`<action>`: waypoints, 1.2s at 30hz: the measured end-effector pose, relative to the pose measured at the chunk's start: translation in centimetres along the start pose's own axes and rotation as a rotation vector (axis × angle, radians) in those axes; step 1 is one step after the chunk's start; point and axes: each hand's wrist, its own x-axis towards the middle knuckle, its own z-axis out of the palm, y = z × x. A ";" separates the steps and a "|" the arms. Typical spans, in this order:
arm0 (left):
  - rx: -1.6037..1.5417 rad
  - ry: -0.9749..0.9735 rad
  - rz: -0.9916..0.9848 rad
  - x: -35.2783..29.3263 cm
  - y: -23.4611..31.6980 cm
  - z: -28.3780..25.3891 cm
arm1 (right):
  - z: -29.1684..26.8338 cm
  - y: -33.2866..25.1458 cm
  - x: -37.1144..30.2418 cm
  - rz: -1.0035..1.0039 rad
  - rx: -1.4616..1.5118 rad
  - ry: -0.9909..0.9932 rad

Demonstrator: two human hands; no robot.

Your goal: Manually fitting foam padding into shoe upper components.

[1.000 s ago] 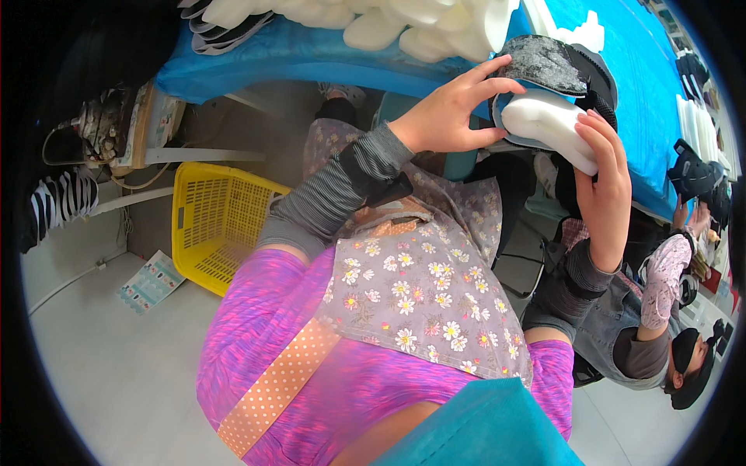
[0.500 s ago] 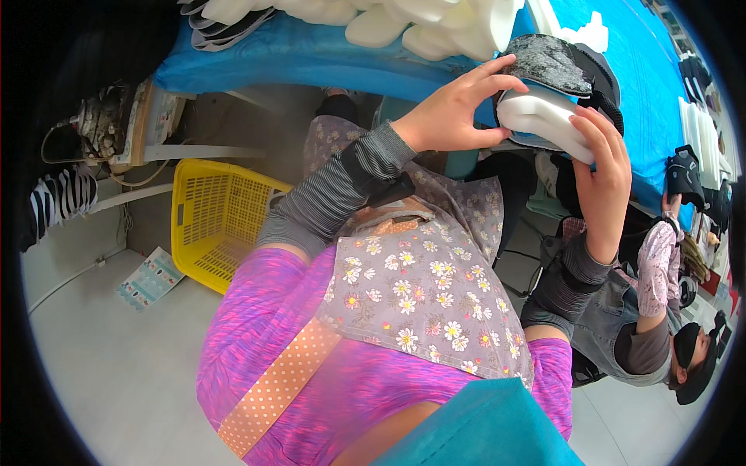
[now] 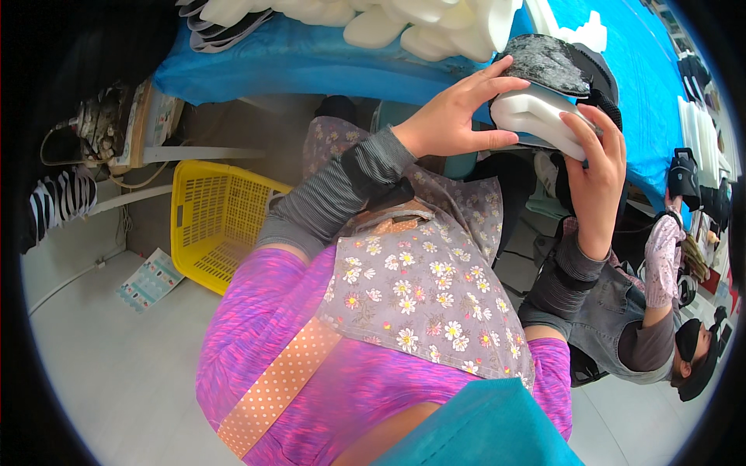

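Note:
At the table's near edge, a slipper with a speckled black-and-white strap (image 3: 548,66) is held up between my hands. A smooth white foam shoe form (image 3: 532,115) lies against it, below the strap. My left hand (image 3: 458,109) holds the slipper from the left, fingertips on the strap's edge and thumb near the form's end. My right hand (image 3: 597,175) grips the other end of the white form, its fingers bent over it. The slipper's far side is partly hidden behind the strap and form.
White foam forms (image 3: 420,27) are heaped on the blue-covered table (image 3: 311,70). Dark-and-white soles (image 3: 225,31) lie at its left. A yellow basket (image 3: 210,225) stands on the floor. A co-worker (image 3: 645,326) sits at the right, holding a black slipper (image 3: 684,177).
The white form and my right hand have shifted slightly left, and the form has turned a little. My left hand has barely moved. The co-worker's arm has moved slightly.

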 end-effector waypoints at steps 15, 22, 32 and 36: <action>0.151 0.096 -0.140 1.0 1.3 0.6 | 1.2 -0.3 0.7 -0.065 -0.043 0.033; 0.241 0.194 -0.107 1.3 1.5 0.5 | 1.1 -0.9 0.8 -0.069 -0.047 0.053; 0.418 0.185 -0.021 2.3 2.4 0.2 | 1.2 -0.5 -0.5 0.038 0.015 0.089; 0.433 0.183 -0.027 2.6 1.8 0.4 | 2.0 -0.6 0.0 0.014 -0.050 0.111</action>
